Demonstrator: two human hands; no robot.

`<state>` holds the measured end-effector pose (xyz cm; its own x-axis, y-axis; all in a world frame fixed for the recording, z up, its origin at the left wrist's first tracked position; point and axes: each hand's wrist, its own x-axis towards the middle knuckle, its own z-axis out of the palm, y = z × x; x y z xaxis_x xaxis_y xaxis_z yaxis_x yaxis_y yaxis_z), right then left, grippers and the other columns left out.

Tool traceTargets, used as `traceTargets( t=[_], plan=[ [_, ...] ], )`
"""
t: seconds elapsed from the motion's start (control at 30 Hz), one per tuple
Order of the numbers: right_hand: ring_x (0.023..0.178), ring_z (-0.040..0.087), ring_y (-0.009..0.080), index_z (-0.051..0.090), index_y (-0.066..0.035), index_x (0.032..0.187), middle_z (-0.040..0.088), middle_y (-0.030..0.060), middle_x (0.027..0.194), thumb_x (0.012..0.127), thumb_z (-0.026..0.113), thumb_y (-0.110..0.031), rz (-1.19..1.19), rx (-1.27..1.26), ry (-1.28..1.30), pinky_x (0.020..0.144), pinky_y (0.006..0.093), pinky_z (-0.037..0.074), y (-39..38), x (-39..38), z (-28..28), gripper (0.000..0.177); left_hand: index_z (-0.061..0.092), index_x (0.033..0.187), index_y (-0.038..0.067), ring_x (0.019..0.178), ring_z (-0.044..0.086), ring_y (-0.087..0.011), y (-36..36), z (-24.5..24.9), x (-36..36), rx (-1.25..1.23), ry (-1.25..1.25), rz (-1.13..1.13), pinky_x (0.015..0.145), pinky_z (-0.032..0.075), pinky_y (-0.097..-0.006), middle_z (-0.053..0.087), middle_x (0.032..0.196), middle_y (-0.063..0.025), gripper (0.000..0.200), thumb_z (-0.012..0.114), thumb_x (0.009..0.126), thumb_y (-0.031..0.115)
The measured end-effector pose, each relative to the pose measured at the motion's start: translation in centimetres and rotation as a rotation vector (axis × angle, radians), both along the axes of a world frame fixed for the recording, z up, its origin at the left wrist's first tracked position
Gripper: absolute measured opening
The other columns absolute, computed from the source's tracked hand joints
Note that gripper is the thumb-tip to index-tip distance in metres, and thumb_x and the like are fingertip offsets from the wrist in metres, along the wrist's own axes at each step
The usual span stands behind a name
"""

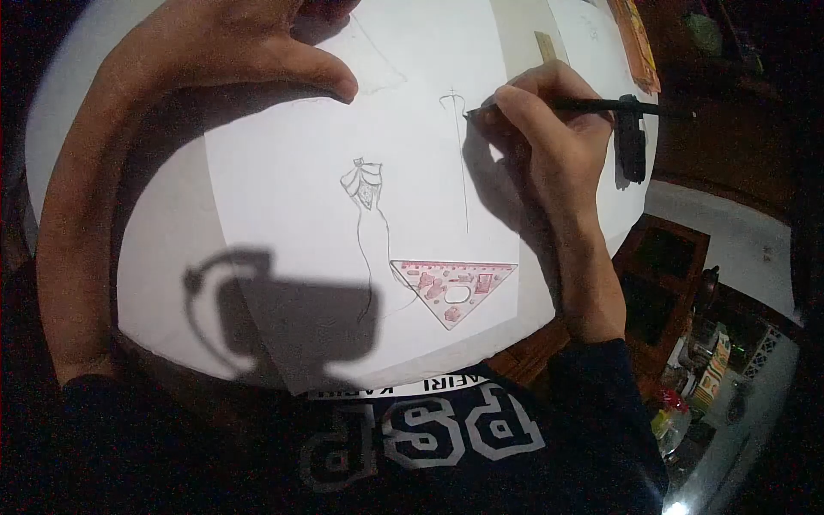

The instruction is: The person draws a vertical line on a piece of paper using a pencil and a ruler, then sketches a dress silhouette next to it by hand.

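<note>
Thin black pencil (601,106) sat gripped in the person's right hand (549,129), pinched between the thumb and first fingers, which were closed tight round its shaft. Its tip touched the large white sheet of paper (283,172) just beyond the fingertips, at the head of a faint straight pencilled line (464,184) that ran back past the heel of that hand. The left hand (197,60) held nothing: it rested loosely spread on the far corner of the sheet, thumb stretched toward the right hand, seemingly pressing the paper down.

Between the two hands, nearer the person's body, was a light grey sketch of a long dress (369,215). Just beside the right wrist lay a pink translucent plastic triangular set square (452,287), flat on the paper and apart from both hands. A small black clip-like object (633,142), too dark to identify, sat just behind the right knuckles, at the edge of the round white table top (154,249). A pale wooden ruler (546,47) showed beyond the right hand.

The likeliest trouble seemed to be smudging, since the heel of the right hand hovered close over the drawn line and could drag graphite across it. With the set square lying unused by the wrist, a freehand stroke could also wander off straight. If the left hand eased its pressure, the sheet might slip under the tip and spoil the mark
</note>
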<state>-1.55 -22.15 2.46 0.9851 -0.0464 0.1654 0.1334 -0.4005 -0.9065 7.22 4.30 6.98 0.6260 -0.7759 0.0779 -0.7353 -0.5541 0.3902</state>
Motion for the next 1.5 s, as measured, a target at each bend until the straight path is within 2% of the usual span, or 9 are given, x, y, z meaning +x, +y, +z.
traceTargets(
  t=[0.33, 0.43, 0.5, 0.63, 0.7, 0.93, 1.03, 1.23, 1.5],
  plan=[
    [0.064, 0.068, 0.0109, 0.067, -0.001, 0.079, 0.069, 0.0050, 0.071, 0.084, 0.074, -0.010, -0.009, -0.112, 0.024, 0.058, 0.0258, 0.054, 0.3, -0.4, 0.5, 0.012, 0.055, 0.078, 0.006, 0.065, 0.051, -0.0203, 0.4, -1.2, 1.5, -0.040, -0.057, -0.154, 0.056, 0.042, -0.0343, 0.054, 0.071, -0.0052, 0.053, 0.093, 0.070, 0.041],
    [0.064, 0.068, 0.0114, 0.069, 0.000, 0.080, 0.070, 0.0062, 0.071, 0.086, 0.075, -0.012, 0.019, -0.131, -0.045, 0.058, 0.0255, 0.054, 0.4, -0.4, 0.0, 0.014, 0.055, 0.079, 0.005, 0.065, 0.052, -0.0204, 0.5, -1.6, 1.9, -0.039, -0.003, -0.132, 0.057, 0.043, -0.0341, 0.055, 0.071, -0.0054, 0.053, 0.093, 0.070, 0.042],
    [0.064, 0.068, 0.0115, 0.069, 0.001, 0.082, 0.070, 0.0064, 0.073, 0.087, 0.075, -0.013, 0.155, -0.307, -0.224, 0.058, 0.0250, 0.054, -0.3, 0.0, -0.6, 0.016, 0.055, 0.080, 0.005, 0.065, 0.052, -0.0204, 0.4, -1.4, 1.7, -0.040, -0.018, -0.139, 0.057, 0.043, -0.0339, 0.055, 0.072, -0.0055, 0.053, 0.093, 0.070, 0.042],
    [0.065, 0.069, 0.0108, 0.069, 0.000, 0.083, 0.069, 0.0057, 0.074, 0.088, 0.075, -0.012, 0.117, -0.189, -0.097, 0.057, 0.0246, 0.054, 0.3, -0.3, 0.1, 0.015, 0.056, 0.080, 0.005, 0.066, 0.053, -0.0205, 0.6, -1.9, 2.2, -0.052, -0.036, -0.173, 0.057, 0.044, -0.0336, 0.056, 0.073, -0.0058, 0.053, 0.093, 0.070, 0.042],
    [0.071, 0.071, 0.0144, 0.072, 0.000, 0.090, 0.073, 0.0096, 0.078, 0.090, 0.071, -0.008, 0.123, -0.200, -0.023, 0.067, 0.0267, 0.057, 0.2, -0.4, 0.4, 0.007, 0.056, 0.080, 0.005, 0.066, 0.053, -0.0205, 0.6, -1.9, 2.0, -0.058, -0.030, -0.162, 0.057, 0.044, -0.0336, 0.056, 0.073, -0.0058, 0.053, 0.092, 0.071, 0.042],
    [0.069, 0.070, 0.0142, 0.072, -0.001, 0.089, 0.072, 0.0095, 0.077, 0.089, 0.071, -0.010, 0.125, -0.247, -0.035, 0.066, 0.0270, 0.056, 0.2, -0.4, 0.3, 0.009, 0.054, 0.079, 0.006, 0.065, 0.052, -0.0199, 0.2, -1.9, 1.9, -0.035, -0.004, -0.116, 0.057, 0.042, -0.0344, 0.054, 0.071, -0.0049, 0.053, 0.093, 0.071, 0.042],
    [0.068, 0.070, 0.0139, 0.071, -0.001, 0.089, 0.072, 0.0091, 0.076, 0.089, 0.071, -0.010, 0.086, -0.134, 0.014, 0.065, 0.0267, 0.056, 0.2, -0.5, 0.4, 0.009, 0.054, 0.078, 0.006, 0.065, 0.050, -0.0195, 0.4, -2.1, 2.3, -0.057, -0.044, -0.169, 0.056, 0.041, -0.0346, 0.053, 0.071, -0.0045, 0.053, 0.093, 0.069, 0.040],
    [0.066, 0.069, 0.0136, 0.071, -0.001, 0.088, 0.072, 0.0095, 0.075, 0.089, 0.071, -0.011, 0.124, -0.230, -0.041, 0.063, 0.0262, 0.055, 0.0, -0.2, 0.3, 0.010, 0.054, 0.078, 0.006, 0.064, 0.051, -0.0202, 0.2, -1.3, 1.2, -0.042, -0.034, -0.116, 0.057, 0.041, -0.0350, 0.054, 0.071, -0.0051, 0.053, 0.093, 0.069, 0.041],
    [0.065, 0.068, 0.0104, 0.068, -0.002, 0.082, 0.071, 0.0058, 0.072, 0.086, 0.076, -0.015, 0.049, -0.104, -0.006, 0.061, 0.0248, 0.054, 0.5, 0.0, 0.0, 0.016, 0.055, 0.079, 0.005, 0.065, 0.052, -0.0215, 0.1, -1.3, 1.7, -0.040, -0.061, -0.136, 0.058, 0.043, -0.0356, 0.055, 0.072, -0.0063, 0.053, 0.094, 0.069, 0.040]
  ],
)
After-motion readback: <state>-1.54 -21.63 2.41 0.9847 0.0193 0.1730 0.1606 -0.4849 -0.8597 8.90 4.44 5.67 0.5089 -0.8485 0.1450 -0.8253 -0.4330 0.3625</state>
